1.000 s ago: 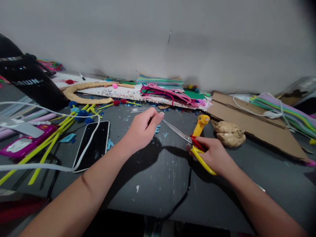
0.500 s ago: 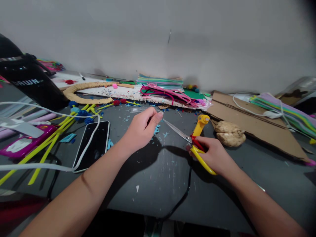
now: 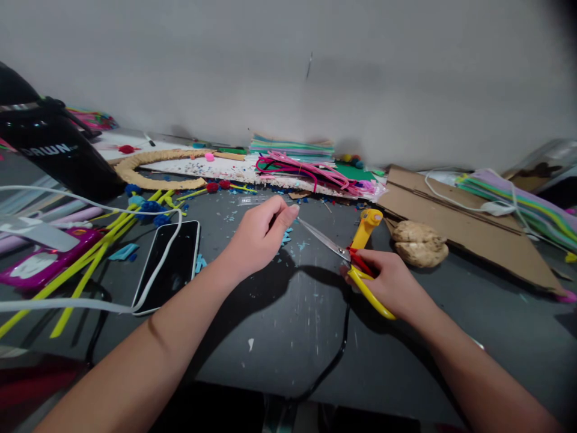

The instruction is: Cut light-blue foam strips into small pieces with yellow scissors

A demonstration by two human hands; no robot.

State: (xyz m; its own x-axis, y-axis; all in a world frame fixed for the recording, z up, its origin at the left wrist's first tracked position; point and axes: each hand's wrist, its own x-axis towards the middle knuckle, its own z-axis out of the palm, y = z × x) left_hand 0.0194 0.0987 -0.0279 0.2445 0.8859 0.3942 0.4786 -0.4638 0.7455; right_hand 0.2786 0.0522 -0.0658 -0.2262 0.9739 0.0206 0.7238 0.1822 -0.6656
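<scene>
My right hand point(image 3: 383, 279) is wrapped round the handles of a pair of scissors point(image 3: 327, 240) with yellow and red grips. Their blades look closed and point up and left, the tips near my left thumb. Held over the table, my left hand point(image 3: 261, 234) is pinched closed; whatever sits between its thumb and fingers is hidden or too small to name. Small light-blue scraps point(image 3: 286, 237) lie on the table behind and beside it. A yellow glue gun point(image 3: 367, 227) stands just beyond my right hand, its black cord running toward the front edge.
At left are a phone point(image 3: 174, 264) under a white cable, yellow pipe cleaners point(image 3: 97, 252) and a black bottle point(image 3: 58, 144). A beige curved ring point(image 3: 139, 168) and pink pipe cleaners point(image 3: 311, 168) lie at the back. Cardboard point(image 3: 473, 231) and a lumpy beige object point(image 3: 420, 243) are right.
</scene>
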